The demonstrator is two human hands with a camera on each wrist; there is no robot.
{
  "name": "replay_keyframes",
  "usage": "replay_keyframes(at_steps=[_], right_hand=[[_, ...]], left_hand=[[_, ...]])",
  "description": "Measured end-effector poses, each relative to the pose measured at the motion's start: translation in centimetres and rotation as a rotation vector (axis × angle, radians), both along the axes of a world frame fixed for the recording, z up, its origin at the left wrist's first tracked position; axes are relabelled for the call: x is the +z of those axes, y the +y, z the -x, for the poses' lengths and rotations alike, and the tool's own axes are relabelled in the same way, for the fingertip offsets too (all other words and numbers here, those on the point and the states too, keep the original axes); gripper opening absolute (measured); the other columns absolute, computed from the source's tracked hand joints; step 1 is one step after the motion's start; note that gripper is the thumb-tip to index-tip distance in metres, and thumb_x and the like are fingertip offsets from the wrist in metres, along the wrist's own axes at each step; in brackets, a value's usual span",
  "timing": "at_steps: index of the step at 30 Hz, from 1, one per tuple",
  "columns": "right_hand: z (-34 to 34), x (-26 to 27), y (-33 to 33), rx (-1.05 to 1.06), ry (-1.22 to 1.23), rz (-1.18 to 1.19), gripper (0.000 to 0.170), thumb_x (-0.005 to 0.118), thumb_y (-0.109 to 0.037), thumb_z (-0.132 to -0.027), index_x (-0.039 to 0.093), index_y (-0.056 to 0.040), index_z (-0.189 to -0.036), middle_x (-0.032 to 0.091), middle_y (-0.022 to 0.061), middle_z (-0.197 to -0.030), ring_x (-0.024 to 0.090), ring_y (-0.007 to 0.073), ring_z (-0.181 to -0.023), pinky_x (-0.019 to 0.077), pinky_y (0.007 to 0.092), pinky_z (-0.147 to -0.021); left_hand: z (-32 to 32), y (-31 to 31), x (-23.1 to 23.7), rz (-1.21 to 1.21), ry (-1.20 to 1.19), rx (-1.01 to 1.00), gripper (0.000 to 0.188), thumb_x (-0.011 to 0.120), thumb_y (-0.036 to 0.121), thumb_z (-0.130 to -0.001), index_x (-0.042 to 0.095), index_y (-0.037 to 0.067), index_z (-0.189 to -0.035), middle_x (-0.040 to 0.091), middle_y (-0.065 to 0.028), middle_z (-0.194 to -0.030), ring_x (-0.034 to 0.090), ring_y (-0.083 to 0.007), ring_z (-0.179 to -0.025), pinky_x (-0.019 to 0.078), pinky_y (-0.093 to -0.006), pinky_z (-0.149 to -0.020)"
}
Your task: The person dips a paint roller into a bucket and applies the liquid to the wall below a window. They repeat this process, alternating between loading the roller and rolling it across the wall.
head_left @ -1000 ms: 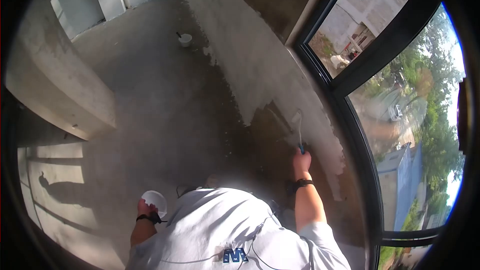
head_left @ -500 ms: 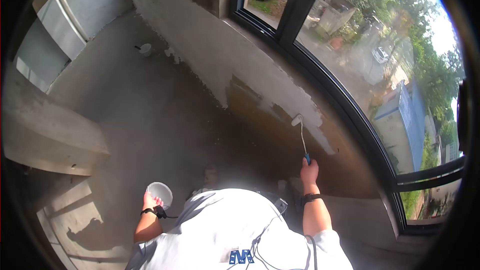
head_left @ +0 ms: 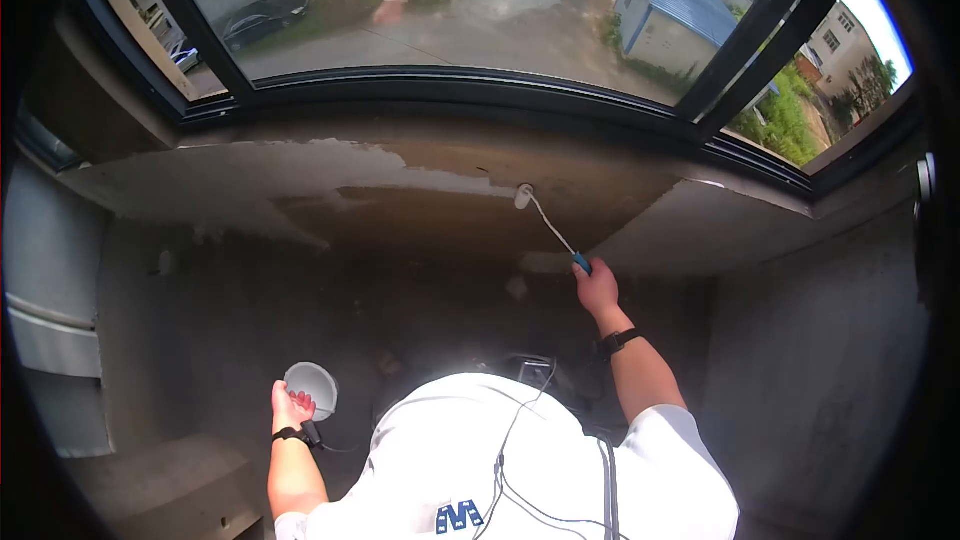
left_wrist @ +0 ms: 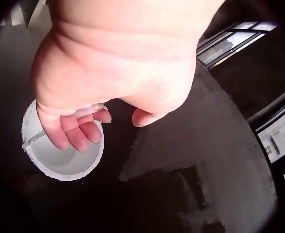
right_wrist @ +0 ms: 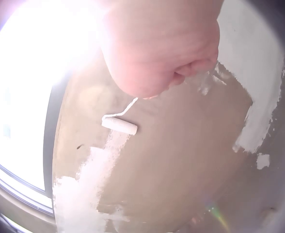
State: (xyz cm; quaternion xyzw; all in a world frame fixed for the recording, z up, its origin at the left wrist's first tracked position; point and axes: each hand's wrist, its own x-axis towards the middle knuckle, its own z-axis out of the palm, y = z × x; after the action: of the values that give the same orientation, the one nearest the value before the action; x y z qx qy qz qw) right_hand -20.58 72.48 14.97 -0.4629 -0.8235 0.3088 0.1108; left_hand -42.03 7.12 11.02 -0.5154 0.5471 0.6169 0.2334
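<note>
My right hand [head_left: 598, 287] grips the blue handle of a paint roller [head_left: 523, 197], arm stretched toward the low wall under the window. In the right wrist view the white roller sleeve [right_wrist: 119, 126] lies against the wall at the end of a fresh white streak [right_wrist: 91, 170]. Low on the left, my left hand [head_left: 292, 406] holds a white bucket [head_left: 320, 378], its fingers curled at the handle. Whitish paint coats the bucket's inside and rim in the left wrist view. Brown uncoated wall [head_left: 400, 215] surrounds the roller, between pale painted areas.
A dark window frame [head_left: 450, 90] runs along the top of the wall. Another wall [head_left: 820, 340] stands at the right. Cables [head_left: 500, 465] hang over the person's white shirt [head_left: 440, 450]. A dark box-like object [head_left: 533, 370] is near the waist.
The head view has swung right to face the window wall. The roller has moved off the painted patch to the right along the wall. Both hands keep hold of the roller and bucket.
</note>
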Motion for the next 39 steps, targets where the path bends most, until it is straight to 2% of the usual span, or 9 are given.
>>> replay_keyframes(at_steps=[2, 6, 16, 18, 21, 23, 25, 33, 39], right_hand=[[-2.4, -0.6, 1.5, -0.043, -0.027, 0.0, 0.035, 0.063, -0.034, -0.088, 0.063, -0.0016, -0.102, 0.066, 0.0222, -0.093, 0.062, 0.041, -0.091, 0.0483, 0.0458, -0.077], [-5.9, -0.6, 3.7, -0.111, -0.097, 0.02, 0.038, 0.061, -0.039, -0.088, 0.063, -0.0045, -0.104, 0.066, 0.021, -0.097, 0.062, 0.0407, -0.095, 0.0486, 0.0468, -0.079], [-9.5, 2.8, 2.9, -0.141, -0.041, 0.192, 0.039, 0.063, -0.039, -0.087, 0.065, -0.0002, -0.093, 0.066, 0.0202, -0.092, 0.063, 0.0381, -0.089, 0.0488, 0.0444, -0.078], [-10.4, 3.2, 2.6, -0.119, -0.021, 0.287, 0.04, 0.063, -0.039, -0.086, 0.066, 0.0009, -0.092, 0.067, 0.0198, -0.088, 0.064, 0.0362, -0.087, 0.0494, 0.0429, -0.076], [-11.4, 4.5, 2.2, -0.084, 0.022, 0.409, 0.037, 0.062, -0.036, -0.09, 0.064, 0.0011, -0.091, 0.062, 0.0113, -0.074, 0.061, 0.023, -0.068, 0.0479, 0.0366, -0.064], [-11.7, 5.1, 2.2, -0.069, 0.045, 0.518, 0.034, 0.062, -0.034, -0.091, 0.063, 0.0, -0.089, 0.058, 0.0058, -0.067, 0.055, 0.0164, -0.059, 0.0457, 0.0334, -0.057], [-11.4, 5.9, 2.1, -0.05, 0.131, 0.877, 0.031, 0.059, -0.033, -0.094, 0.06, -0.0028, -0.086, 0.051, 0.0008, -0.064, 0.046, 0.0098, -0.053, 0.0408, 0.0284, -0.05], [-8.6, 4.7, 2.8, 0.09, -0.044, 0.939, 0.034, 0.055, -0.034, -0.095, 0.059, -0.0022, -0.083, 0.053, 0.0021, -0.064, 0.046, 0.0113, -0.048, 0.0396, 0.0282, -0.044], [-8.1, 3.2, 3.8, 0.187, -0.116, 0.96, 0.037, 0.055, -0.035, -0.093, 0.06, -0.0007, -0.081, 0.055, 0.0031, -0.061, 0.049, 0.0127, -0.047, 0.0396, 0.0291, -0.042]], left_hand=[[2.1, 3.0, -0.4, 0.008, -0.015, -0.11, 0.045, 0.058, 0.046, -0.078, 0.042, 0.012, -0.102, 0.047, -0.0071, -0.105, 0.05, -0.0227, -0.095, 0.0402, -0.0426, -0.091], [5.2, 9.3, 0.0, 0.016, 0.015, -0.324, 0.038, 0.056, 0.043, -0.083, 0.042, 0.012, -0.099, 0.048, -0.0071, -0.102, 0.051, -0.0241, -0.093, 0.0419, -0.0418, -0.089], [8.8, 26.2, 2.2, -0.07, 0.106, -0.885, 0.032, 0.057, 0.042, -0.084, 0.049, 0.012, -0.09, 0.053, -0.0045, -0.082, 0.055, -0.0222, -0.076, 0.0482, -0.0395, -0.074], [8.7, 29.6, 2.7, -0.108, 0.091, -0.97, 0.03, 0.057, 0.041, -0.084, 0.05, 0.012, -0.089, 0.052, -0.0036, -0.079, 0.055, -0.0217, -0.072, 0.0484, -0.0393, -0.072], [7.0, 35.0, 3.7, -0.087, 0.113, -1.13, 0.029, 0.056, 0.041, -0.084, 0.05, 0.013, -0.085, 0.051, -0.0028, -0.073, 0.056, -0.021, -0.066, 0.0501, -0.0386, -0.067], [5.9, 37.9, 3.5, -0.081, 0.113, -1.168, 0.029, 0.056, 0.041, -0.084, 0.05, 0.013, -0.085, 0.051, -0.0032, -0.073, 0.057, -0.0209, -0.066, 0.0506, -0.0386, -0.067], [4.4, 40.2, 2.9, -0.08, 0.118, -1.217, 0.031, 0.055, 0.041, -0.085, 0.05, 0.012, -0.087, 0.051, -0.0049, -0.076, 0.057, -0.0209, -0.067, 0.0518, -0.0388, -0.067], [-0.1, 48.0, 1.4, -0.135, 0.17, -1.252, 0.039, 0.055, 0.043, -0.085, 0.049, 0.006, -0.095, 0.051, -0.0074, -0.082, 0.057, -0.0217, -0.072, 0.052, -0.0387, -0.071], [-0.9, 50.4, 3.1, -0.121, 0.198, -1.261, 0.032, 0.051, 0.035, -0.087, 0.051, 0.005, -0.097, 0.054, -0.008, -0.082, 0.058, -0.0205, -0.067, 0.0528, -0.0366, -0.065]])
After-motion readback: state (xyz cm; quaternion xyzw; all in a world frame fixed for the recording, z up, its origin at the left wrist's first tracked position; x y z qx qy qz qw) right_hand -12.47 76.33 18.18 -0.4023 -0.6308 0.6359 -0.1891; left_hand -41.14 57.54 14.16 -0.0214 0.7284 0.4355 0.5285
